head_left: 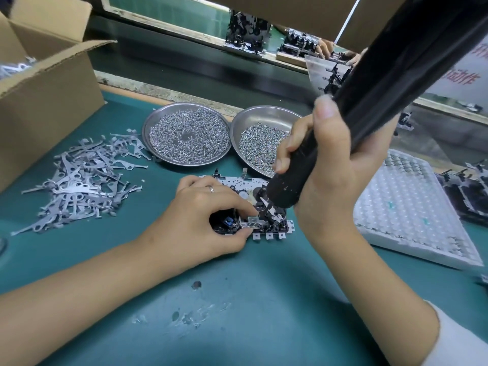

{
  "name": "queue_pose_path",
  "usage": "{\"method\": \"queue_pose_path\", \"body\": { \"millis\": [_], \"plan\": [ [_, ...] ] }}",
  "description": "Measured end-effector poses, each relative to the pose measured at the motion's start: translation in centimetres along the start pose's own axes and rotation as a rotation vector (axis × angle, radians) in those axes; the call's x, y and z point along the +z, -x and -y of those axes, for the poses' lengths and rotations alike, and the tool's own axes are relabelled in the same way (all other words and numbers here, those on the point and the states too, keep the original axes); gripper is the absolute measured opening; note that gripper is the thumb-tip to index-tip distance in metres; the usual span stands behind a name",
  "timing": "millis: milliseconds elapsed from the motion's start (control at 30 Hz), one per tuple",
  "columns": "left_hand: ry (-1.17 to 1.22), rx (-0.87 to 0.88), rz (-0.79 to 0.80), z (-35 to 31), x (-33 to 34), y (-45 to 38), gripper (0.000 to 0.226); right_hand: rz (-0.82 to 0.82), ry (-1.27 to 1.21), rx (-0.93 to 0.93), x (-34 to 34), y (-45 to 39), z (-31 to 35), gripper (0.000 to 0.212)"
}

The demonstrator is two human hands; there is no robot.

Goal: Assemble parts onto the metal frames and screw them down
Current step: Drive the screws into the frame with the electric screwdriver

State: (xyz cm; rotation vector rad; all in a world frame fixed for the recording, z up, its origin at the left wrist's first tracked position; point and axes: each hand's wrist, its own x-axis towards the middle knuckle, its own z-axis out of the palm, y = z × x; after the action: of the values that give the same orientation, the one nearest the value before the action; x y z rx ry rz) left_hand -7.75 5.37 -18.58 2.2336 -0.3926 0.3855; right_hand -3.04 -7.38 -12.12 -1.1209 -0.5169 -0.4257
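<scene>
The metal frame (253, 207) lies flat on the green desk (237, 299), right in the middle, just in front of the two round dishes. The left hand (208, 223) is down on its left end — thumb and forefinger pinching a small silver part (250, 225) at the frame's near edge, a ring on one finger. The right hand (324, 165) has its grip clenched round the black power screwdriver (343, 122), which slants down from the upper right with its tip over the frame's middle; the bit itself is too small to make out. Behind the frame, the left dish (186, 135) is heaped with tiny springs, the right dish (260, 143) with screws — their rims touch. To the left a loose pile of flat metal levers (81, 178) spreads over the desk, beside an open cardboard box (45, 101). On the right lies a white dimpled tray (412, 215).
</scene>
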Motion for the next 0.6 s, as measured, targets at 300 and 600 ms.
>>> {"method": "queue_pose_path", "body": {
  "millis": [300, 600],
  "plan": [
    [-0.043, -0.003, -0.001, -0.1, 0.0, 0.1, 0.020, 0.046, 0.037, 0.111, -0.4, 0.6, -0.8, 0.026],
    [0.015, -0.004, 0.015, -0.1, -0.2, 0.0, 0.024, -0.233, 0.363, 0.040, -4.4, 3.1, 0.0, 0.024]
  ]
}}
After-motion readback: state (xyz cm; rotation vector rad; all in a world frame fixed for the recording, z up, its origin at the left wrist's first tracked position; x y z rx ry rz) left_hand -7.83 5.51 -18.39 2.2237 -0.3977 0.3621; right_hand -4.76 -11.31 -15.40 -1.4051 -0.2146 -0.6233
